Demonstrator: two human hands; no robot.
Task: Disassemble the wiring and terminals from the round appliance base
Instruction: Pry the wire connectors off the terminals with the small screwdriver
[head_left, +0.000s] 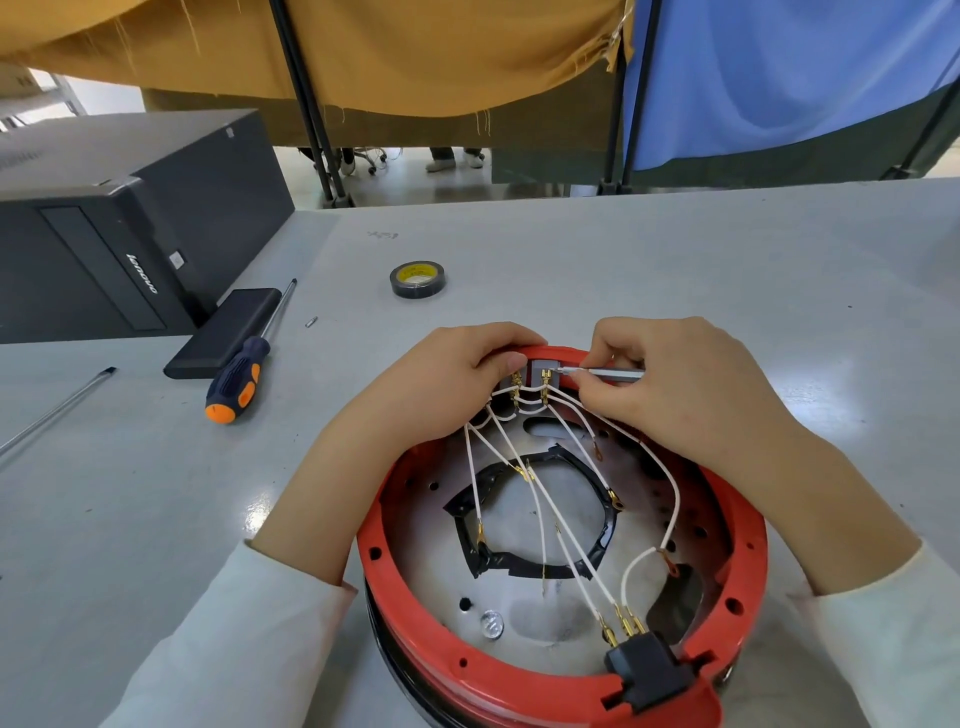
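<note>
The round appliance base (727, 613) has a red rim and a metal inside, and lies open side up at the table's front. White wires (561, 525) with brass terminals run from a grey switch block (540, 366) at the far rim to a black power socket (649, 670) at the near rim. My left hand (441, 384) grips the far rim beside the block, thumb near the terminals. My right hand (691, 389) holds a thin silver tool (602, 372), its tip at a brass terminal on the block.
An orange and blue screwdriver (239, 374) lies left of the base beside a flat black device (223, 332). A roll of black tape (417, 279) sits further back, with a small screw bit (310, 321) nearby. A black computer case (104, 223) stands at the left.
</note>
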